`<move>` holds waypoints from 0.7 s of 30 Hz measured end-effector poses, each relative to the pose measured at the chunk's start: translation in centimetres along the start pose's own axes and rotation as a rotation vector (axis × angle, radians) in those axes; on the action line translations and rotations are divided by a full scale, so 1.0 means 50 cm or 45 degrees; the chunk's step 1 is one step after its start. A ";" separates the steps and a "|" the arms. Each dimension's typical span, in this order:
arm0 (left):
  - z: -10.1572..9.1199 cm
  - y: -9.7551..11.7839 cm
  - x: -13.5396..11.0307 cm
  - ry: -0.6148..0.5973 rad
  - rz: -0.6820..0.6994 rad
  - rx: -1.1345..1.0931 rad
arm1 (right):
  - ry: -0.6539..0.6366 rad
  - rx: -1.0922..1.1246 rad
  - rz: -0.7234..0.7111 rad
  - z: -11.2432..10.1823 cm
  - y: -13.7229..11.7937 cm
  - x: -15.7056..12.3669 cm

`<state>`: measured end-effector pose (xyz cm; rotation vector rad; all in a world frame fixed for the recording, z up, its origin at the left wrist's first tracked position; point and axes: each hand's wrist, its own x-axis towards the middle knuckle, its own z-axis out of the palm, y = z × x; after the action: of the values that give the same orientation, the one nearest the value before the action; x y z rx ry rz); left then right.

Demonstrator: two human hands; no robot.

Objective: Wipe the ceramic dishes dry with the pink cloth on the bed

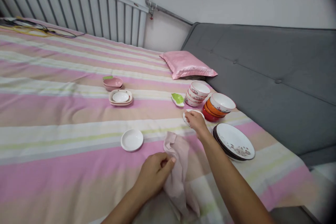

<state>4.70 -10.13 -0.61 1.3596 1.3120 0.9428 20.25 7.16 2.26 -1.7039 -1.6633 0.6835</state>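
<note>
My left hand (154,171) is closed on a pale pink cloth (177,175) that hangs down in loose folds over the bedspread. Reaching to the right, my right hand (195,120) has its fingers pinched at a small white plate (187,119), which seems to lie on at least one more. Just beyond it are a green leaf-shaped dish (178,99) and a stack of patterned white bowls (197,93). Another small white plate (132,140) lies by itself, left of the cloth.
Right of my right hand are white, orange and red bowls (220,105) and a stack of larger plates (235,141). Pink dishes (113,83) and cream oval dishes (121,97) stand farther left. Behind are a pink pillow (187,64), a grey headboard (262,56) and cables (39,29).
</note>
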 end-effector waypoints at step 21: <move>-0.008 0.008 0.001 0.161 0.013 0.236 | -0.863 0.033 -0.069 0.205 -0.125 -0.146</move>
<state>4.39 -9.99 -0.14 1.4679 1.5209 0.9454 8.03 0.73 -0.23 -1.4834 -2.1158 1.3552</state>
